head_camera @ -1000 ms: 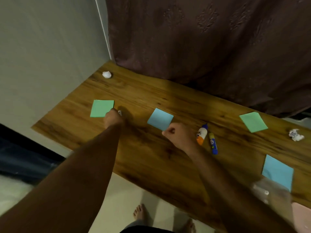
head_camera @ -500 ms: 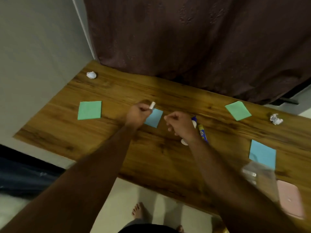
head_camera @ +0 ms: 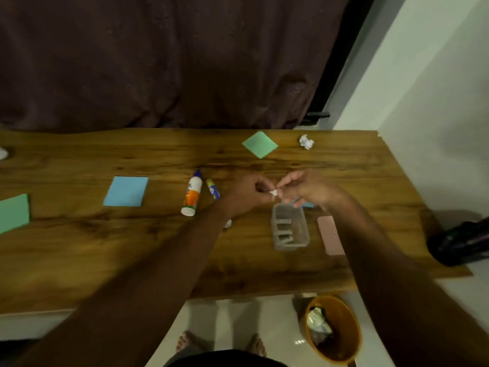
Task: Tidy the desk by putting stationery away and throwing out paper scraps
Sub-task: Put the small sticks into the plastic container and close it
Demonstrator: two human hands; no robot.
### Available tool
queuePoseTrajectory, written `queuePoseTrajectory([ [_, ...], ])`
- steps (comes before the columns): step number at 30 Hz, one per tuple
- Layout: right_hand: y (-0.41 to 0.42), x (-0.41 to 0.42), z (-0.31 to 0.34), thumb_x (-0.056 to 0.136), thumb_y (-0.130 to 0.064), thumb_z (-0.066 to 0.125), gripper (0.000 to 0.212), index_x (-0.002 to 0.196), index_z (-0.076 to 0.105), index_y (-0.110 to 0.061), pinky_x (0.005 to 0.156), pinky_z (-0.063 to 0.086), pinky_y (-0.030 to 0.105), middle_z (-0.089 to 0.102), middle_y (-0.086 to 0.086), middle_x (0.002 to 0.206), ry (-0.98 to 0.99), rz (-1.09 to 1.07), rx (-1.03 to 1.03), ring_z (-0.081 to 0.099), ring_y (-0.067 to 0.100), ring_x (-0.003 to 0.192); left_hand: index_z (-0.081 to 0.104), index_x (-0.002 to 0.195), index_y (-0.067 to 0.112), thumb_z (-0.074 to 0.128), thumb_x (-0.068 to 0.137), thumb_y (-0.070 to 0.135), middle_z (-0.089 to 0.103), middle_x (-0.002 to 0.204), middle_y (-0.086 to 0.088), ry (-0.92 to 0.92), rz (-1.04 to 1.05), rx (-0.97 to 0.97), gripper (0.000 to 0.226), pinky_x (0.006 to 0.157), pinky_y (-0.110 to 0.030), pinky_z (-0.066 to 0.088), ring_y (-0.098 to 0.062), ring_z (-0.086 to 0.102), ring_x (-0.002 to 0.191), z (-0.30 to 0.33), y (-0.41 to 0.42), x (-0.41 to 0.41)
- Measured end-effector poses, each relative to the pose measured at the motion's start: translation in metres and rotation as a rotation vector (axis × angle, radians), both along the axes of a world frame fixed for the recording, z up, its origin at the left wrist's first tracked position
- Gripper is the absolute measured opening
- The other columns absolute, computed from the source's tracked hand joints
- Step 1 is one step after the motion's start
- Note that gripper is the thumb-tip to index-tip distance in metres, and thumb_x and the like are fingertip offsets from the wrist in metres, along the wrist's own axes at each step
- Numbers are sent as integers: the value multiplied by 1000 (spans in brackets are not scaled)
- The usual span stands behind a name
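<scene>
Both my hands meet above a clear plastic box [head_camera: 289, 230] on the wooden desk [head_camera: 158, 247]. My left hand [head_camera: 247, 193] pinches a small white piece [head_camera: 274, 192], and the fingertips of my right hand [head_camera: 304, 189] pinch it from the other side. A glue bottle [head_camera: 192, 194] and a glue stick [head_camera: 213, 189] lie left of my left hand. Sticky pads lie about: blue [head_camera: 126, 191], green at the back [head_camera: 260, 144], green at the left edge [head_camera: 13, 213]. A crumpled paper ball [head_camera: 306, 141] sits at the back right.
A pink flat piece [head_camera: 330, 235] lies right of the box. A blue pad [head_camera: 308, 205] peeks from under my right hand. A white scrap [head_camera: 228, 223] shows by my left forearm. An orange bin [head_camera: 333, 329] stands on the floor. A black holder [head_camera: 460, 242] sits at the right edge.
My view swung right. My left hand carried the small white piece from near the blue pad to above the clear box, and my right hand came to meet it.
</scene>
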State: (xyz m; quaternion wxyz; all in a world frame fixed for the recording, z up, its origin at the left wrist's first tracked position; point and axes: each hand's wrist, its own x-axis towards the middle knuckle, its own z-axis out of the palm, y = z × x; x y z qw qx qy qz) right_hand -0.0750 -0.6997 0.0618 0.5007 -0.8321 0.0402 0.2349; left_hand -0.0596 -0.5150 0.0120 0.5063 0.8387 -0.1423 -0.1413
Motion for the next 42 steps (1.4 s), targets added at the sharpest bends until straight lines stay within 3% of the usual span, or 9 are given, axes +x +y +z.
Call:
queuePoseTrajectory([
  [5,-37,-31,-27,74,-14,81,17,89,74,-18,68,47,18,70,-9,82,-211,218,-377,63,2,73,72,99,6,81,74,10,70,92,-2,74,-118,67,27,69,-14,50,-6,63,80,-23,-35,-20],
  [9,-23,-42,-49,86,-28,67,19,103,72,-34,79,51,30,67,-7,106,-453,309,-899,62,15,98,71,104,16,73,82,19,70,99,1,38,8,144,22,80,-31,54,-16,65,93,-32,-38,-24],
  [13,3,-47,-63,91,-17,60,27,118,66,-17,78,51,36,56,8,115,-481,366,-1075,57,26,104,69,112,17,64,88,19,68,107,-1,-1,89,245,25,79,-30,51,-14,61,94,-28,-45,-33],
  [24,-4,-46,-67,94,-12,54,26,119,63,-12,80,52,36,60,8,114,-530,382,-1035,61,25,104,66,114,19,63,83,7,69,104,-2,-72,103,299,33,74,-27,49,-15,62,92,-28,-51,-44],
  [29,-34,-36,-60,92,-20,57,22,110,70,-19,76,53,31,66,3,109,-559,89,-823,65,21,94,63,114,20,62,85,8,65,96,0,-104,105,284,32,68,-27,50,-14,61,87,-30,-51,-46],
  [34,-87,-41,-66,90,-25,62,12,98,68,-18,63,50,26,70,3,93,-305,-175,-770,63,18,76,64,109,20,58,90,15,61,98,3,-149,147,273,21,63,-20,43,-10,56,86,-33,-54,-45],
  [37,-107,-54,-89,90,-34,61,24,108,64,-19,56,47,24,64,-3,88,-199,-138,-834,60,14,72,66,106,17,58,90,17,63,97,0,-180,246,252,17,61,-19,40,-10,55,84,-31,-58,-45],
  [39,-109,-65,-100,85,-48,64,47,116,59,-13,71,55,32,64,3,99,-104,-206,-803,62,20,86,65,107,14,59,89,18,65,99,-4,-179,330,233,19,67,-23,40,-11,55,85,-32,-60,-45],
  [42,-103,-76,-111,81,-65,58,70,128,48,-14,86,48,37,57,11,119,-113,-163,-922,55,27,106,62,110,12,61,89,22,65,102,-4,-141,430,230,22,69,-25,39,-12,55,87,-36,-61,-47],
])
